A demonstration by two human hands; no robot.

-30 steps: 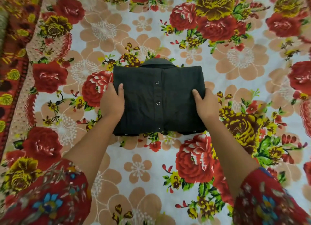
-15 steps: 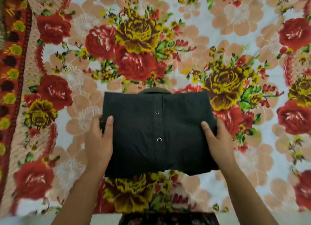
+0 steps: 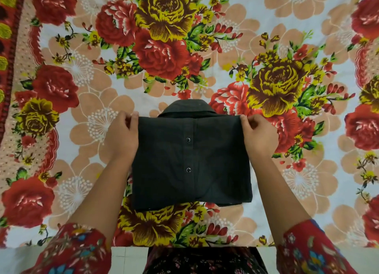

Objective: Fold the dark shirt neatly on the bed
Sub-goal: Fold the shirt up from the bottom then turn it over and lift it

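Observation:
The dark shirt (image 3: pixel 190 160) is folded into a compact rectangle, placket with two snap buttons facing up, collar poking out at the far edge. It lies over the flowered bedsheet (image 3: pixel 205 48), near the bed's front edge. My left hand (image 3: pixel 123 136) pinches the shirt's far left corner. At the far right corner, my right hand (image 3: pixel 257 136) pinches the fabric the same way. Both forearms run along the shirt's sides.
The bedsheet's red patterned border (image 3: pixel 8 68) runs down the left side. The bed's front edge (image 3: pixel 129 248) lies just below the shirt, with pale floor (image 3: pixel 127 259) and my patterned clothing beyond it.
The folded shirt has come toward the bed's front edge. My hands slid from the shirt's sides up to its far corners and now pinch them.

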